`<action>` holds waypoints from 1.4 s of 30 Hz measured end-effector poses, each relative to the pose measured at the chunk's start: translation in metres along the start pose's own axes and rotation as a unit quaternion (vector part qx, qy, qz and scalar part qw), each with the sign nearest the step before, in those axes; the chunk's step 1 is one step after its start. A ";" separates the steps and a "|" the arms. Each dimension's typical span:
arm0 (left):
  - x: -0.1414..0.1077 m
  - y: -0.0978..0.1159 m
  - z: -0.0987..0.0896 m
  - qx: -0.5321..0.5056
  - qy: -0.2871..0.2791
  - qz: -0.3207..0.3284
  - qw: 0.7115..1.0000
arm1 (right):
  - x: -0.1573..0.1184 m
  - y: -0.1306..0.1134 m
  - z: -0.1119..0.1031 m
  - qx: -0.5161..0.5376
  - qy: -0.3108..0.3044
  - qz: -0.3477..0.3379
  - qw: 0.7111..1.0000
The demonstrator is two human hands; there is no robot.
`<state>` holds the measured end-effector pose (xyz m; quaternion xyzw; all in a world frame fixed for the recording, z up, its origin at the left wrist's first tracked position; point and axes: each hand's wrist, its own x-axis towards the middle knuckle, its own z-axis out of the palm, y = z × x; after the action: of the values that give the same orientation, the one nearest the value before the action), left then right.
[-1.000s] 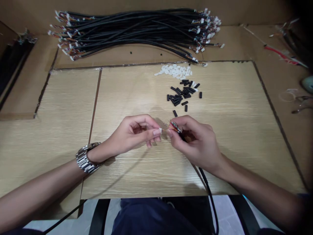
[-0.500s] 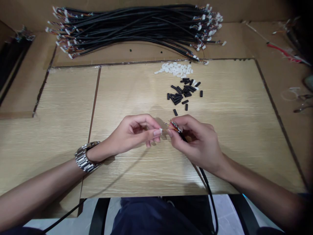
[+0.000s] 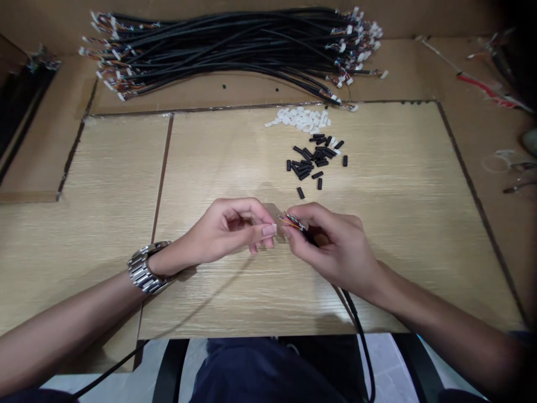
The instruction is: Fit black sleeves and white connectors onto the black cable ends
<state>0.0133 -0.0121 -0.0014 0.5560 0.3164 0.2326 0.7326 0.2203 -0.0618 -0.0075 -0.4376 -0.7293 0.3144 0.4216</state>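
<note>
My left hand pinches a small white connector between thumb and forefinger; most of it is covered by the fingertips. Facing it, my right hand is closed on the end of a black cable, whose thin coloured wires fan out toward the left fingertips. A narrow gap separates the two hands. From the right hand the cable runs down over the table's front edge.
Beyond the hands lie black tube pieces and a pile of white connectors on the table. Bundled black cables stretch across the back. More cables rest at the far left.
My right hand has shifted slightly left with the cable, bringing the wire ends closer to my left fingertips. My left hand has barely moved.
</note>
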 end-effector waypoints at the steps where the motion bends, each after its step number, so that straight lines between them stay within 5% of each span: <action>1: 0.000 0.000 0.000 0.002 -0.001 0.000 1.000 | 0.000 0.000 0.000 -0.002 -0.001 -0.001 1.000; 13: -0.001 0.000 0.002 0.032 0.005 0.001 0.999 | 0.001 0.006 0.002 -0.003 -0.037 -0.007 0.999; 19: -0.002 -0.002 0.002 0.048 0.016 0.018 0.999 | 0.001 0.005 0.004 0.079 -0.049 0.071 0.993; 26: -0.002 -0.004 0.001 0.084 0.006 0.030 0.996 | 0.006 -0.005 0.005 0.291 -0.021 0.276 0.916; 31: -0.001 -0.003 0.002 0.119 0.007 0.034 0.992 | 0.009 -0.007 0.006 0.372 -0.020 0.334 0.866; 37: -0.005 -0.003 0.001 0.150 0.017 0.066 0.986 | 0.009 -0.004 0.008 0.376 -0.029 0.330 0.865; 42: -0.004 -0.003 0.003 0.120 0.083 0.076 0.986 | 0.007 -0.004 0.012 0.364 -0.054 0.317 0.874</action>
<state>0.0128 -0.0175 -0.0033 0.6414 0.3584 0.2930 0.6118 0.2063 -0.0589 -0.0069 -0.4437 -0.4071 0.6975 0.3884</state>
